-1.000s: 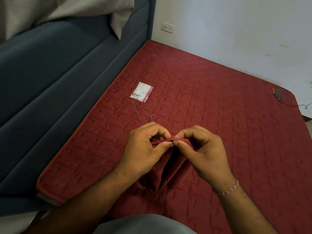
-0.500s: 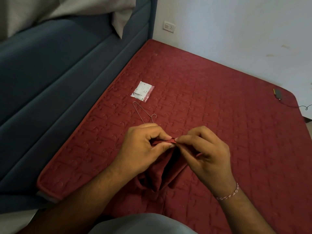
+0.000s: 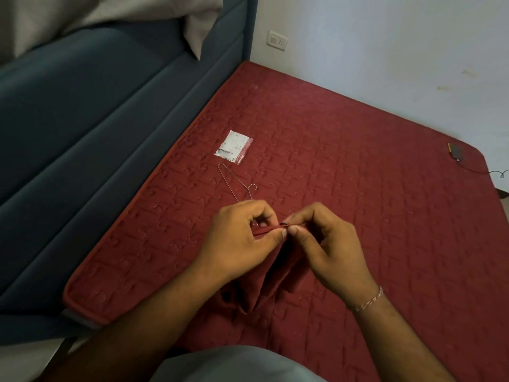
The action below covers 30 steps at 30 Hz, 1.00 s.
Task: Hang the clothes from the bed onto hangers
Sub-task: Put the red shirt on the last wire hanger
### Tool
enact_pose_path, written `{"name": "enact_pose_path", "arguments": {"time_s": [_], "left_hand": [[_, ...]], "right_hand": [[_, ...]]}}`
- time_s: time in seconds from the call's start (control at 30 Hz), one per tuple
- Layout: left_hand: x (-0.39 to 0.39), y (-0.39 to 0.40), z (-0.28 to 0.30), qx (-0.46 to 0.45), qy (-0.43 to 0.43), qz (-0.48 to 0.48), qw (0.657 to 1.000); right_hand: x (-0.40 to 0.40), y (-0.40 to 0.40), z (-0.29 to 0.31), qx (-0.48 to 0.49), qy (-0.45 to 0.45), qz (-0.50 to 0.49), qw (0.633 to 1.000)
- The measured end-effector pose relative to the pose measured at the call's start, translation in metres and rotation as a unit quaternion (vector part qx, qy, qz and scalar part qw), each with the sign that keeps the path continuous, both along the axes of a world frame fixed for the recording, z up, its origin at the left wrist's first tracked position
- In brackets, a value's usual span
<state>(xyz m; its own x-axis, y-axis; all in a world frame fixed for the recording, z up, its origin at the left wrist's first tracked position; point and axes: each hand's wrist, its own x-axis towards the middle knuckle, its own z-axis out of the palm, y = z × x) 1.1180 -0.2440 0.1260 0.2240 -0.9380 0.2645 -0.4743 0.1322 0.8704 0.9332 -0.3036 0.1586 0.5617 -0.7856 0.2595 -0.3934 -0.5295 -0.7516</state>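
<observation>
A dark red cloth (image 3: 271,274) lies bunched on the red quilted mattress (image 3: 358,188), below my hands. My left hand (image 3: 242,241) and my right hand (image 3: 327,244) both pinch the cloth's top edge, thumbs nearly touching at the middle. A small dark bit shows at the pinch point. A thin wire hanger (image 3: 234,183) lies flat on the mattress just beyond my left hand, its near end hidden behind my fingers.
A small plastic packet (image 3: 234,147) lies past the hanger. A blue padded bed frame (image 3: 110,119) runs along the left. A dark small device with a cable (image 3: 455,154) sits at the far right mattress corner. White wall with a socket (image 3: 277,41) behind.
My hands have drawn closer together on the cloth's edge, with the right hand's fingers shifting left toward the left thumb. The hanger and packet have not moved.
</observation>
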Motion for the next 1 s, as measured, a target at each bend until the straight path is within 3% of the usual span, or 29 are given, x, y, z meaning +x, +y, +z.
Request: {"name": "enact_pose_path", "arguments": {"time_s": [0.1,0.2,0.3,0.37,0.47,0.57,0.63,0.7,0.83,1.0], "left_hand": [[0.04,-0.011,-0.023,0.158,-0.101,-0.141,0.972],[0.075,-0.01,-0.04,0.221,-0.079,-0.204,0.95],[0.091,-0.004,-0.042,0.163,-0.034,-0.184,0.969],[0.096,-0.005,-0.043,0.097,-0.1,-0.161,0.977],[0.103,-0.012,-0.046,0.051,-0.233,-0.158,0.958],[0.105,-0.013,-0.045,0.013,-0.28,-0.113,0.953],[0.102,-0.011,-0.044,-0.04,-0.234,-0.031,0.971],[0.097,-0.008,-0.042,-0.081,-0.146,0.054,0.984],[0.093,-0.009,-0.03,-0.135,-0.078,0.207,0.966],[0.098,-0.015,-0.022,-0.155,-0.037,0.255,0.954]], "right_hand": [[-0.012,-0.019,-0.014,0.035,0.086,-0.013,0.996],[-0.028,-0.035,-0.024,0.124,0.13,0.021,0.984],[-0.04,-0.047,-0.036,0.232,0.118,0.075,0.963],[-0.046,-0.052,-0.046,0.254,0.144,0.103,0.951],[-0.053,-0.056,-0.057,0.222,0.235,0.119,0.939],[-0.056,-0.054,-0.061,0.244,0.274,0.141,0.919],[-0.057,-0.051,-0.065,0.28,0.245,0.138,0.918],[-0.057,-0.046,-0.064,0.327,0.149,0.115,0.926],[-0.052,-0.04,-0.043,0.351,0.02,0.076,0.933],[-0.035,-0.03,-0.021,0.361,-0.097,-0.022,0.927]]}}
